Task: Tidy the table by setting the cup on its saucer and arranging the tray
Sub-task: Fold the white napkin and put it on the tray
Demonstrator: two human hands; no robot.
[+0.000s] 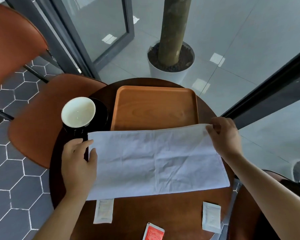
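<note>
While both reach forward, left hand [76, 160] grips napkin [154, 161] edge, right hand [223, 134] pinches far corner.

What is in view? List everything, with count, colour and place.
table: 1, dark brown, round, centre
tray: 1, orange-brown wood, far side of table, near edge hidden by the cloth
saucer: 1, black, left of tray
cup: 1, white inside, on the saucer
cloth: 1, white, spread over the table's middle
white packets: 2, near side of table, left and right
red packet: 1, near edge, between them
chairs: 2, orange-brown, left of table
pot: 1, white, holds a trunk, beyond table
left hand: holds cloth's left edge
right hand: pinches cloth's far right corner
</note>
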